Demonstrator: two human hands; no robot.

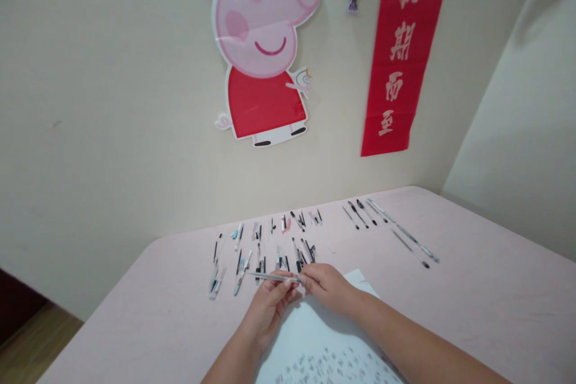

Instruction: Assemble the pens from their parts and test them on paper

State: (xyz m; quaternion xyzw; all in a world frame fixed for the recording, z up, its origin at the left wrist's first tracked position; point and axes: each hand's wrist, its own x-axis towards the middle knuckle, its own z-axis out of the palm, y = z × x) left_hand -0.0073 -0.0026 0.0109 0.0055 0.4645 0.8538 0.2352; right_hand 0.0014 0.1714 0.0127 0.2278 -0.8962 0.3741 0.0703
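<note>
Pen (265,276): slender, grey plastic, held above pale-pink tabletop (472,288); probably light, stiff, slippery, best gripped mid-barrel.
Left hand (269,305): bare fingers pinching the barrel.
Right hand (328,289): bare fingers grasping its right end.

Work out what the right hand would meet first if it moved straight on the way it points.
Likely the left hand, holding a pen-like rod, just ahead of the right hand; depth is unclear.

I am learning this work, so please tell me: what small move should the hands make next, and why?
Perhaps the right hand should gently pull its end of the pen: the left hand holds it too, and separated pen parts lie grouped beyond.
</note>
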